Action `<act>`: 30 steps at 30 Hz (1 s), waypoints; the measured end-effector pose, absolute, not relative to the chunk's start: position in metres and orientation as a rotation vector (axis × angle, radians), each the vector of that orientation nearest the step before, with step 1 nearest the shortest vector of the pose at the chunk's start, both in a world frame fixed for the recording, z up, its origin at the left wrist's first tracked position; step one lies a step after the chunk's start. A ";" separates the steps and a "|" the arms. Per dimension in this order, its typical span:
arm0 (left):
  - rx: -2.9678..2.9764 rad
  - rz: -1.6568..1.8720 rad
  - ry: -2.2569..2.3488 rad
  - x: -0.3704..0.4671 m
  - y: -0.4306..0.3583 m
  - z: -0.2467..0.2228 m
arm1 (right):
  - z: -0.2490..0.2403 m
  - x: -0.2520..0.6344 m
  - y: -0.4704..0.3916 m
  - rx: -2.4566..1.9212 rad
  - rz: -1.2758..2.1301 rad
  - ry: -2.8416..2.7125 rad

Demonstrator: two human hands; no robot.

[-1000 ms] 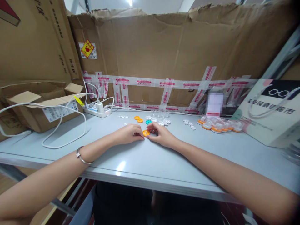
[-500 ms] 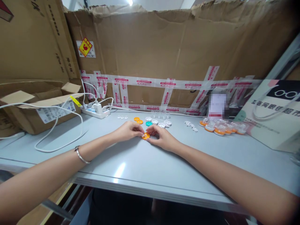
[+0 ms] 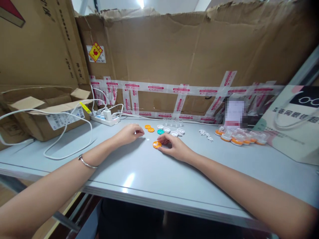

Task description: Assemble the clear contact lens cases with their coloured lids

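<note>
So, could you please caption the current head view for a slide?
Right hand at an orange disc on a grey table, left hand apart, a teal disc lying beyond.

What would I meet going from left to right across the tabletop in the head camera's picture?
Open cardboard box → power strip → left hand → held orange disc → right hand → small white parts → paper bag.

The orange disc (image 3: 157,144) is small and round, with a raised rim, and sits just below the middle of the frame. Its face is turned up, close to level; whether it rests on the bench (image 3: 149,179) or is slightly lifted cannot be told. A pale insert (image 3: 157,144), too small to make out in detail, lies inside the rim. The right grip (image 3: 174,146) holds the disc's right edge between thumb and fingers.
</note>
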State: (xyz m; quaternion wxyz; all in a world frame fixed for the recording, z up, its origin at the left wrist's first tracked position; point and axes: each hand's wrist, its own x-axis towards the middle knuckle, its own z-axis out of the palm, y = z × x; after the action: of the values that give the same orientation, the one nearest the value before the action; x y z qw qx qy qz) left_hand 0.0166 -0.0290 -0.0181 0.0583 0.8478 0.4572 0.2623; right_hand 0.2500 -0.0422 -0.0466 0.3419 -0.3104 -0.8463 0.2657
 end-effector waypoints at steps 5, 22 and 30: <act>2.705 0.667 1.045 0.017 -0.040 -0.014 | -0.040 0.250 -0.046 -0.711 0.580 -2.321; 3.223 0.330 0.971 0.034 -0.063 -0.016 | -0.047 0.250 -0.043 -0.788 0.620 -2.293; 2.870 0.841 1.126 0.031 -0.053 -0.018 | -0.048 0.248 -0.043 -0.808 0.634 -2.253</act>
State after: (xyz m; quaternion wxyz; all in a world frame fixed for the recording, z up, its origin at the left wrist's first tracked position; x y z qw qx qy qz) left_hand 0.0313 -0.0533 -0.0185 -0.0272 0.8978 0.3521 0.2632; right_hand 0.2484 -0.0434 -0.0479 0.3268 -0.3085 -0.8599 0.2421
